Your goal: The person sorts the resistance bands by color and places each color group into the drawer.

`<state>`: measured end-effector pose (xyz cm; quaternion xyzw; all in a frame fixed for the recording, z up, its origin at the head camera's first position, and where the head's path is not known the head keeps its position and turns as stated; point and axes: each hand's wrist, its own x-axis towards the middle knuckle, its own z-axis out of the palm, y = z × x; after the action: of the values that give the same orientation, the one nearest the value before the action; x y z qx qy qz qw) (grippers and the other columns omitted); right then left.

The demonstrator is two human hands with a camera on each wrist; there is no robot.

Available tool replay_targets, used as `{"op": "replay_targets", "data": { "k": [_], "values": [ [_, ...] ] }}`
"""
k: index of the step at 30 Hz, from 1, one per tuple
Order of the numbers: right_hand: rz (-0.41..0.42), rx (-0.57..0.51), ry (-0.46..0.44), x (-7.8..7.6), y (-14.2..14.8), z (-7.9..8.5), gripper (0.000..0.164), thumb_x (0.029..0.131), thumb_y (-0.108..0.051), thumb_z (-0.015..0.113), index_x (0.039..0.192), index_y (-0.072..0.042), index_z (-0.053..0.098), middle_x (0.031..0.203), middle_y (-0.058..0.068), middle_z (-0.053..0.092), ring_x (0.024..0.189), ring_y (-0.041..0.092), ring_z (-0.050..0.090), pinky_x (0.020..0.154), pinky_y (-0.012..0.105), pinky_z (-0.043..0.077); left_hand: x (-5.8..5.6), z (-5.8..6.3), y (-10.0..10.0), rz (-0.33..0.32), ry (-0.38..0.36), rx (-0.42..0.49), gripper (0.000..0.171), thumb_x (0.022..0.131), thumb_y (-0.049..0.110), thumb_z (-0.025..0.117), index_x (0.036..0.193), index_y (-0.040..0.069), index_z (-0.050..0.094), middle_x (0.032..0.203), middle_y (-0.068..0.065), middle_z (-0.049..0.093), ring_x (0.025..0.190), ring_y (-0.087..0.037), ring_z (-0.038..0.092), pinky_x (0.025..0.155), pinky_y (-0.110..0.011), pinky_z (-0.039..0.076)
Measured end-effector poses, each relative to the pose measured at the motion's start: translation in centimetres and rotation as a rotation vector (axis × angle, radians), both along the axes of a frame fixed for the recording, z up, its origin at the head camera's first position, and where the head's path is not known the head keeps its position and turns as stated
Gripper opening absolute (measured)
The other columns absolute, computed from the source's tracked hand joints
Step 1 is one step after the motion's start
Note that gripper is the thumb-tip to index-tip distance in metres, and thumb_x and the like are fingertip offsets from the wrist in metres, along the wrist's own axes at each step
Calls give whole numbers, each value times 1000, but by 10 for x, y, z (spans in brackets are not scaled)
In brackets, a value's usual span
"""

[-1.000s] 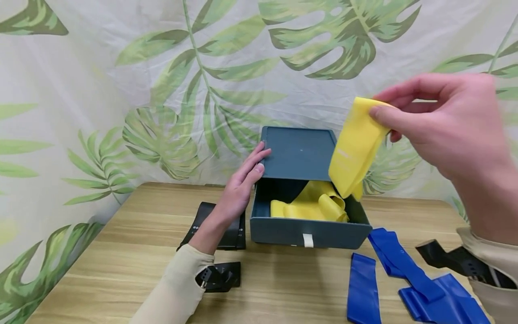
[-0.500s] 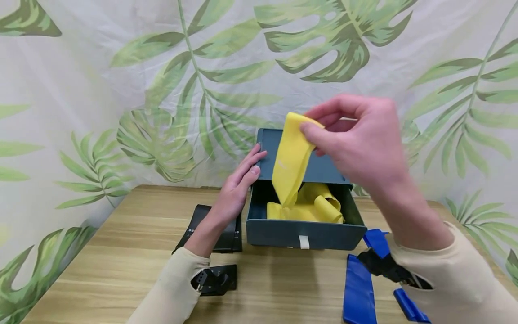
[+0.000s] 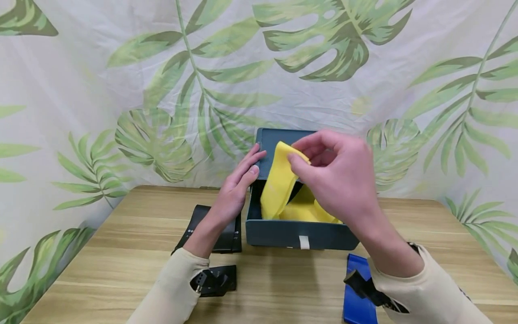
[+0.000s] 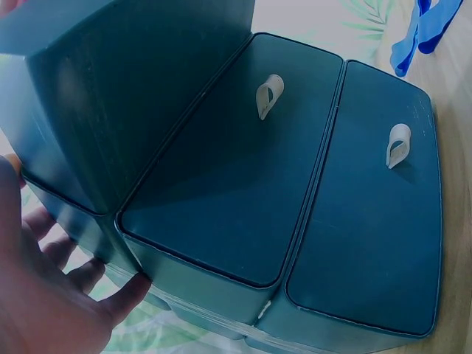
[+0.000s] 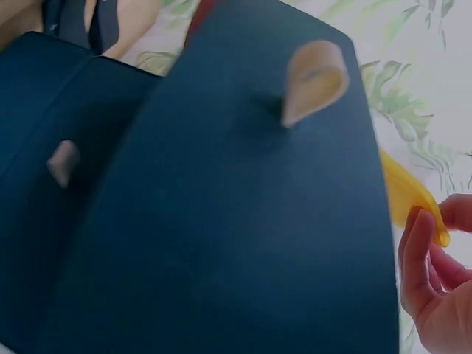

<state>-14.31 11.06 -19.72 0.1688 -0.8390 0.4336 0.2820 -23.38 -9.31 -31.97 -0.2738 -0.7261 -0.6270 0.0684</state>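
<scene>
Left of drawer box [image 3: 269, 141]: flat black pieces [image 3: 227, 238], partly hidden by wrist. Against its left side: left hand [image 3: 236, 189], fingers spread. Over its open drawer: smooth folded yellow band [image 3: 277, 184], long axis steep, lower end pointing down-left; right hand [image 3: 340, 177] pinches upper end. Front right: flat blue band [image 3: 355, 303], cropped.

- Folded yellow rubbery strip [image 3: 279, 182]: bright lemon
- Boxy smooth-faced drawer unit [image 4: 221, 177]: solid dark teal-blue
- Small looped pull tab [image 5: 304, 70]: off-white
- Flat blue rubbery strip [image 3: 358, 308]: deep royal blue
- Flat black strip [image 3: 228, 237]: small white marks
- Wood-grained table [image 3: 121, 252]: pale brown, darker streaks
- Hanging white cloth [image 3: 243, 90]: green and olive leaf print
- Long sleeves [image 3: 171, 283]: cream
</scene>
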Motion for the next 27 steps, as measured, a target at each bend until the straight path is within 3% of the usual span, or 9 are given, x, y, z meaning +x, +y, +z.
{"op": "replay_targets", "data": {
  "k": [7, 17, 23, 27],
  "values": [
    [-66, 84, -80, 2, 17, -17, 11, 93, -18, 79, 99, -10, 82, 85, 7, 79, 69, 15, 71, 66, 22, 55, 0, 0, 0, 1, 12, -9, 48, 116, 29, 40, 162, 17, 44, 178, 10, 20, 166, -11, 14, 133, -54, 21],
    [-127, 292, -225, -1, 47, -33, 15, 94, -25, 80, 100, -11, 80, 85, 4, 75, 74, 16, 66, 68, 29, 50, 1, -1, 0, -10, 10, -1, 49, 116, 28, 40, 163, 16, 43, 179, 9, 19, 167, -13, 14, 133, -55, 21],
    [-178, 376, -255, -1, 61, -40, 19, 94, -31, 80, 98, -12, 82, 77, 0, 69, 69, 16, 58, 66, 32, 43, 1, 0, 0, -12, 16, -1, 49, 116, 28, 39, 163, 16, 43, 179, 9, 19, 166, -13, 14, 133, -55, 20],
    [-191, 406, -278, -1, 67, -42, 23, 94, -34, 80, 95, -11, 83, 64, -1, 58, 62, 18, 52, 58, 30, 37, 1, 1, 1, -10, 16, -2, 49, 116, 28, 39, 163, 16, 43, 179, 8, 20, 166, -12, 14, 133, -54, 20]
  ]
}}
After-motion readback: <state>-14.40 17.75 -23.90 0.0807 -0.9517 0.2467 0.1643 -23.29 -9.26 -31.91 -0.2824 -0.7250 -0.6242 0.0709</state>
